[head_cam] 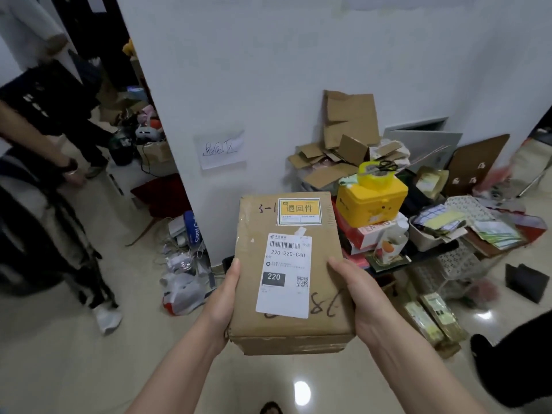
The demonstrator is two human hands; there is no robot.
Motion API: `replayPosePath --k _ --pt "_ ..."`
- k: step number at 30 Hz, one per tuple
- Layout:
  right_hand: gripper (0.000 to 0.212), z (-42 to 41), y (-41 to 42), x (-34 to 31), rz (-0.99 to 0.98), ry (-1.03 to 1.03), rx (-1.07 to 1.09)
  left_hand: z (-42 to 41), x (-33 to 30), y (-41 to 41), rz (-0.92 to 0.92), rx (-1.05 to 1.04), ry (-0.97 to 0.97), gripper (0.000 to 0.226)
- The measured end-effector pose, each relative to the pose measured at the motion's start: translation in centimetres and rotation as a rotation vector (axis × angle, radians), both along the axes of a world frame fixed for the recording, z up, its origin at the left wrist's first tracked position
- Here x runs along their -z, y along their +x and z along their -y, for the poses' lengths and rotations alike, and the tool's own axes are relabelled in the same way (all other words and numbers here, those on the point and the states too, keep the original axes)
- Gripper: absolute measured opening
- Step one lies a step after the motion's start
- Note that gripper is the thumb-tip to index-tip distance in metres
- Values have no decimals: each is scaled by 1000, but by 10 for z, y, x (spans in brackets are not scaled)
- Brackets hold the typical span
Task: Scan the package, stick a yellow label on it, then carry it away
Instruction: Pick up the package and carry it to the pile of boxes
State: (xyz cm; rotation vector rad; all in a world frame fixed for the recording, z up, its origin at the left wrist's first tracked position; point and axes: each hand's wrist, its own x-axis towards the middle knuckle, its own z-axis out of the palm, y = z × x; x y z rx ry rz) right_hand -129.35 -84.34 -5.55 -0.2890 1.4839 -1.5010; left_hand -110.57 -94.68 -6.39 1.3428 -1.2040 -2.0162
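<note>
I hold a brown cardboard package flat in front of me, above the tiled floor. A yellow label with black characters is stuck at its far end, and a white shipping label with a barcode and "220" covers its middle. My left hand grips the package's left side with the thumb on top. My right hand grips the right side the same way.
A white wall corner with a paper sign stands ahead. To the right is a pile of cardboard scraps, a yellow box with a tape roll, and papers. Another person stands at the left. Bags and cables lie by the wall.
</note>
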Motion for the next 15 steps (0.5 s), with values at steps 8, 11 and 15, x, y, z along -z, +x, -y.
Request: replayPosePath --k 8,11,15 --pt "30 118 -70 -2 -46 39 63 118 9 -68 -25 25 19 50" --pt "32 152 -95 9 -49 64 65 150 16 -90 -28 44 33 50" --pt "32 201 -126 30 -82 92 30 192 35 -117 -46 37 -15 41"
